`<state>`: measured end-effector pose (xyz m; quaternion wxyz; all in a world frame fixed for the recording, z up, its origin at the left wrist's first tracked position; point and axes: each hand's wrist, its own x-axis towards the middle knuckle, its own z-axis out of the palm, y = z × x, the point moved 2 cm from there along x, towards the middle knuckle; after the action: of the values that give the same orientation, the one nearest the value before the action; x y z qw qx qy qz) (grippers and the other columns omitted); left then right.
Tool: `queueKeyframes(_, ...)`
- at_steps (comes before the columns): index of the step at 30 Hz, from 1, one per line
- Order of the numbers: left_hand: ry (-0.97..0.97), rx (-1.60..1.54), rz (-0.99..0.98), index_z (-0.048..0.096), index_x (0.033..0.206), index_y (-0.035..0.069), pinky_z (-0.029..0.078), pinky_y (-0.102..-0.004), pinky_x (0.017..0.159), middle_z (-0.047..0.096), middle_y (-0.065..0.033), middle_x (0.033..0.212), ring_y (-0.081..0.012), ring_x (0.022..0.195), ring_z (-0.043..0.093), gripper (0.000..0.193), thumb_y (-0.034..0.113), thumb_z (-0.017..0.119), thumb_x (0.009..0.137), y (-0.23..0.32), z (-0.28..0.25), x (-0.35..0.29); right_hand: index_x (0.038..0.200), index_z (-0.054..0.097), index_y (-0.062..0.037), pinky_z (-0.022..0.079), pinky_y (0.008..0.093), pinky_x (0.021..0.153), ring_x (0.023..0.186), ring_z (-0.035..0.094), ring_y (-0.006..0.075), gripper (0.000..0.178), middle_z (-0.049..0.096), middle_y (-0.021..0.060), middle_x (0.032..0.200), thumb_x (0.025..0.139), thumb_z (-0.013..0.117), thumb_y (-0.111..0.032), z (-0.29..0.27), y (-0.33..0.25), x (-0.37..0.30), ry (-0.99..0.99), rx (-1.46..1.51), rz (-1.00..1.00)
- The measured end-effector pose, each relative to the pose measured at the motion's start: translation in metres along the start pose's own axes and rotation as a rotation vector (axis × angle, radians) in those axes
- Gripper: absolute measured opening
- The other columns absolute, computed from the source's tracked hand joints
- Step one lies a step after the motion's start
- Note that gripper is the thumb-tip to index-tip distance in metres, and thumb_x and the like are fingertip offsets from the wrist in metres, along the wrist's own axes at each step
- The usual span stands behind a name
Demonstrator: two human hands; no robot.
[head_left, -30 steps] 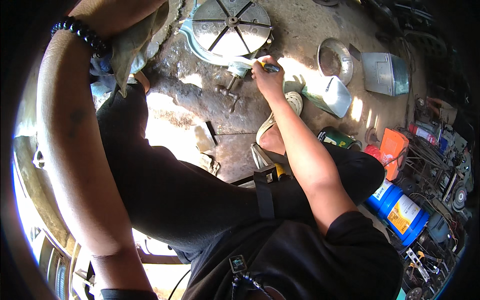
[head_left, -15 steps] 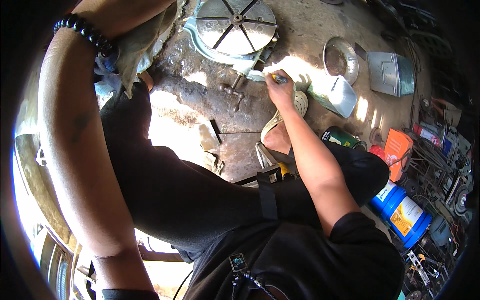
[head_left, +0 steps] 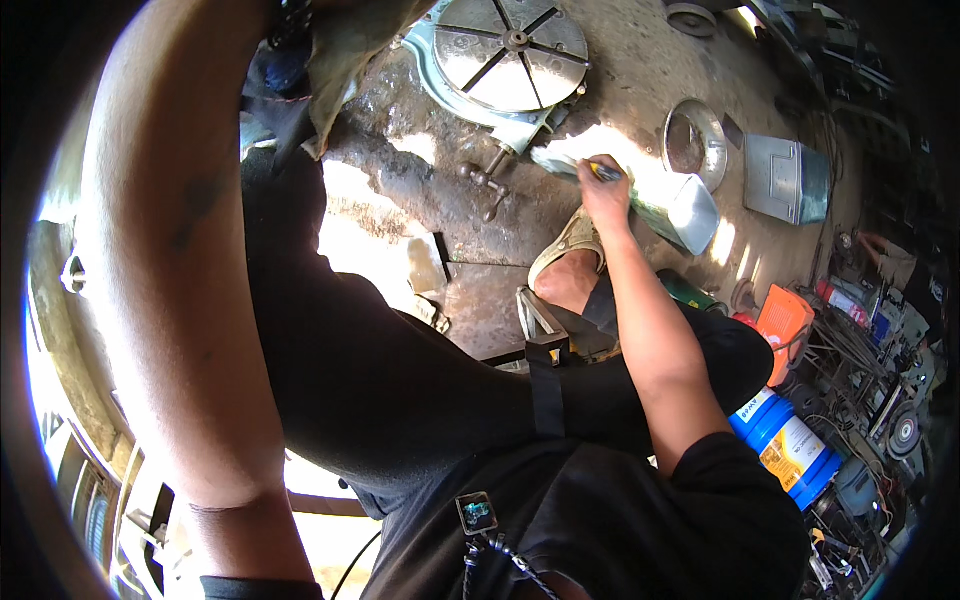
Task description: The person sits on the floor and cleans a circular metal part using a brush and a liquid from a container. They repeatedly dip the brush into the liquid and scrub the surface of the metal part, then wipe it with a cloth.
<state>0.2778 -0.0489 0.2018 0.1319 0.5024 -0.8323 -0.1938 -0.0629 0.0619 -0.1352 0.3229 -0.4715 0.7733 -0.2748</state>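
Observation:
My right hand (head_left: 604,200) is closed around a brush (head_left: 553,160) with a yellow and dark handle and pale bristles. The bristles point left, close to the base of a round slotted rotary table (head_left: 515,50) on the floor; whether they touch it I cannot tell. A crank handle (head_left: 485,180) sticks out from that base toward me. Just right of my right hand stands a cut-open, whitish plastic container (head_left: 685,212). My left forearm (head_left: 185,250) runs up the left side, and its hand lies beyond the top edge. A greyish rag (head_left: 350,70) hangs near the left wrist.
A round metal pan (head_left: 712,145) and a metal box (head_left: 775,180) stand at the far right. Nearer lie an orange case (head_left: 786,325), a blue bucket (head_left: 790,450) and heaped cables and parts. A flat plate (head_left: 425,263) lies left of my sandalled foot (head_left: 572,270).
The view has shifted, so the rotary table and floor items sit further right. My right hand still grips the brush beside the base. My left wrist has gone nearer the top edge.

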Motion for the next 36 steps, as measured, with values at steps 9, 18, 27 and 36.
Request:
queueKeyframes(9, 0.116, 0.212, 0.137, 0.069, 0.107, 0.002, 0.051, -0.0367, 0.089, 0.068, -0.0199, 0.102, -0.0298, 0.096, 0.066, 0.045, 0.043, 0.059, 0.091, -0.006, 0.012, -0.008, 0.089, 0.065, -0.0025, 0.046, 0.0221, 0.062, 0.066, 0.056, 0.0061, 0.011, 0.064, 0.001, 0.076, 0.085, 0.071, -0.011, 0.016, -0.036, -0.011, -0.126, 0.239, -0.187)
queueKeyframes(18, 0.148, 0.178, 0.001, 0.067, 0.11, 0.002, 0.05, -0.0362, 0.09, 0.068, -0.0197, 0.104, -0.0292, 0.097, 0.066, 0.046, 0.044, 0.058, 0.091, -0.033, 0.037, -0.064, 0.095, 0.069, -0.0061, 0.05, 0.0251, 0.073, 0.075, 0.061, 0.0101, 0.015, 0.067, 0.0046, 0.081, 0.081, 0.073, -0.011, 0.019, -0.051, 0.002, -0.222, -0.057, -0.387)
queueKeyframes(27, 0.087, 0.044, -0.257, 0.067, 0.111, 0.002, 0.05, -0.0361, 0.091, 0.068, -0.0196, 0.105, -0.0288, 0.098, 0.065, 0.047, 0.044, 0.058, 0.091, -0.077, 0.063, -0.15, 0.097, 0.067, -0.0042, 0.05, 0.0278, 0.077, 0.082, 0.065, 0.0146, 0.019, 0.069, 0.0078, 0.09, 0.08, 0.072, -0.01, 0.009, -0.061, -0.007, -0.323, -0.085, -0.566)
queueKeyframes(36, 0.034, -0.012, -0.479, 0.066, 0.113, 0.003, 0.049, -0.0359, 0.092, 0.067, -0.0195, 0.106, -0.0284, 0.099, 0.065, 0.048, 0.045, 0.058, 0.091, -0.11, 0.089, -0.22, 0.094, 0.068, -0.0055, 0.051, 0.0296, 0.073, 0.076, 0.067, 0.0196, 0.02, 0.07, 0.0091, 0.084, 0.078, 0.072, -0.017, 0.002, -0.055, 0.023, -0.21, -0.242, -0.551)
